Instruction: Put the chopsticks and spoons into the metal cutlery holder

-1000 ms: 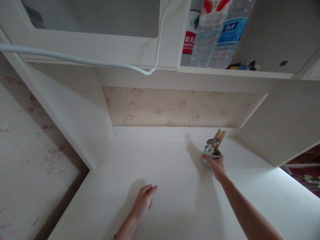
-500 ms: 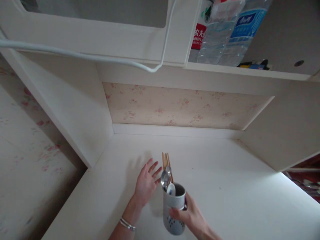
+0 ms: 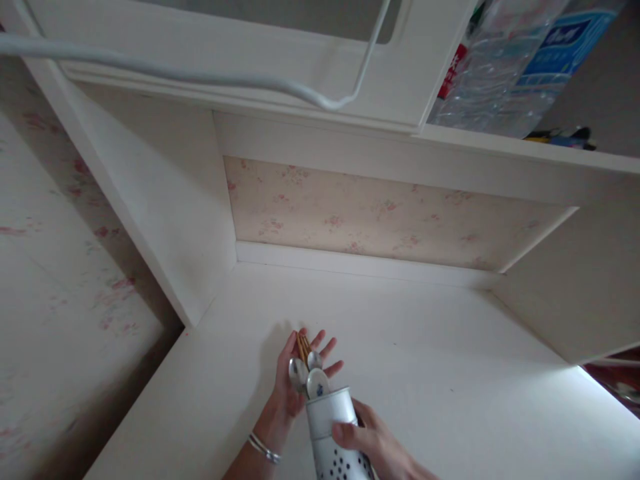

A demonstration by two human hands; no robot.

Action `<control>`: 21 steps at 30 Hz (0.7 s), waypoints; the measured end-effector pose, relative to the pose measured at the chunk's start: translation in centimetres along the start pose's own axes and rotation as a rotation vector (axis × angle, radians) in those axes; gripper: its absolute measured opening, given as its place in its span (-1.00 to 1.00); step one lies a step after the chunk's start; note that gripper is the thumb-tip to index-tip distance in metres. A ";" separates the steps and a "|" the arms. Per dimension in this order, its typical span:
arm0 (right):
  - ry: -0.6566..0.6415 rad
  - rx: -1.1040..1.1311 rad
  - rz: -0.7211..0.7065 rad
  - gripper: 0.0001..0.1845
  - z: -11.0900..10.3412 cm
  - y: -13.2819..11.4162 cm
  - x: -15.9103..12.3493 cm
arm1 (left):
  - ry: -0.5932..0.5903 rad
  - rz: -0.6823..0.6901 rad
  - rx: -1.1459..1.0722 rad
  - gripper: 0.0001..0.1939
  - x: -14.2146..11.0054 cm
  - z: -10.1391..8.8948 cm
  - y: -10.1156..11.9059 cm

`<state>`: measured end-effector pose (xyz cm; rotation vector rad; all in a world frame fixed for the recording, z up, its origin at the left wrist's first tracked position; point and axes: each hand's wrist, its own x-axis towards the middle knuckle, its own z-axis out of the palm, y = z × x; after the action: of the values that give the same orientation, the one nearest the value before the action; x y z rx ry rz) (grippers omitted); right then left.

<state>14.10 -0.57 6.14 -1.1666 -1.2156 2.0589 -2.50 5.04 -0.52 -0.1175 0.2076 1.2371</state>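
Observation:
A metal utensil holder with punched holes (image 3: 333, 427) is gripped in my right hand (image 3: 373, 440), thumb across its front. It leans away from me, its mouth toward my left hand (image 3: 290, 380). Out of the mouth stick wooden chopsticks (image 3: 303, 347), two metal spoons (image 3: 298, 375) and a white spoon with a blue mark (image 3: 318, 384). My left hand is open behind the utensils, palm up with fingers spread. The chopstick tips lie over its palm; whether they touch is unclear. A bracelet (image 3: 264, 448) circles my left wrist.
Below is a white desktop (image 3: 425, 373) with side panels and a flowered wall panel (image 3: 360, 213) behind. Overhead, a white cable (image 3: 200, 77) hangs before a cabinet door. Plastic water bottles (image 3: 505, 80) stand on the upper right shelf.
The utensil holder has tipped away from me and toward the left. My left hand has turned palm up and now sits behind the utensils. The view has shifted slightly.

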 end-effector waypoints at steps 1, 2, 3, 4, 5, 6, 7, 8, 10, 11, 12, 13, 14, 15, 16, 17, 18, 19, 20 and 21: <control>-0.003 0.019 0.018 -0.47 -0.1 0.0 0.1 | 0.002 0.006 -0.003 -0.76 -0.1 0.1 0.0; -0.010 0.033 0.033 -0.48 -0.2 0.2 0.2 | 0.007 0.016 -0.006 -0.77 -0.1 0.1 0.0; -0.021 0.043 0.047 -0.48 -0.5 0.4 0.3 | 0.017 0.030 -0.008 -0.78 -0.1 0.1 0.1; -0.035 0.051 0.057 -0.48 -0.7 0.7 0.5 | 0.033 0.046 -0.009 -0.79 -0.1 0.1 0.1; -0.049 0.064 0.063 -0.48 -1.0 1.0 0.6 | 0.057 0.058 -0.009 -0.81 -0.1 0.0 0.1; -0.062 0.081 0.069 -0.47 -1.3 1.4 0.8 | 0.087 0.066 -0.007 -0.81 -0.1 -0.1 0.1; -0.072 0.105 0.075 -0.47 -1.6 1.7 0.9 | 0.120 0.072 -0.004 -0.81 -0.1 -0.1 0.1; -0.076 0.133 0.083 -0.47 -1.8 2.0 1.0 | 0.152 0.075 0.001 -0.80 0.0 -0.2 0.1; -0.065 0.190 0.098 -0.50 -2.0 2.3 1.1 | 0.213 0.073 0.013 -0.79 0.1 -0.2 0.1; -0.051 0.218 0.104 -0.52 -2.0 2.4 1.1 | 0.240 0.072 0.022 -0.79 0.1 -0.2 0.1; -0.036 0.244 0.110 -0.54 -1.9 2.4 1.1 | 0.262 0.070 0.029 -0.79 0.2 -0.1 0.1; -0.023 0.271 0.117 -0.54 -1.8 2.4 1.0 | 0.278 0.068 0.031 -0.80 0.2 -0.1 0.1; -0.016 0.303 0.128 -0.53 -1.7 2.4 1.0 | 0.292 0.064 0.028 -0.81 0.2 -0.1 0.1; -0.021 0.339 0.146 -0.52 -1.5 2.4 1.0 | 0.300 0.062 0.018 -0.82 0.2 -0.1 0.1; -0.036 0.378 0.171 -0.49 -1.4 2.5 1.0 | 0.302 0.062 0.007 -0.82 0.3 -0.1 0.1; -0.054 0.420 0.202 -0.46 -1.3 2.6 1.0 | 0.296 0.068 0.001 -0.82 0.2 -0.1 0.1; -0.068 0.462 0.230 -0.43 -1.2 2.7 1.1 | 0.286 0.076 0.003 -0.81 0.2 -0.2 0.1; -0.074 0.504 0.249 -0.40 -1.1 2.9 1.2 | 0.271 0.083 0.013 -0.80 0.1 -0.3 0.2; -0.073 0.542 0.258 -0.38 -1.0 3.1 1.3 | 0.252 0.088 0.029 -0.78 0.0 -0.3 0.3; -0.066 0.574 0.259 -0.37 -0.9 3.3 1.4 | 0.231 0.089 0.043 -0.75 -0.1 -0.2 0.4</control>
<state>14.20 -0.69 2.47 -1.0133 -0.4468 2.4224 -2.95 5.06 -0.74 -0.2158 0.4441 1.3065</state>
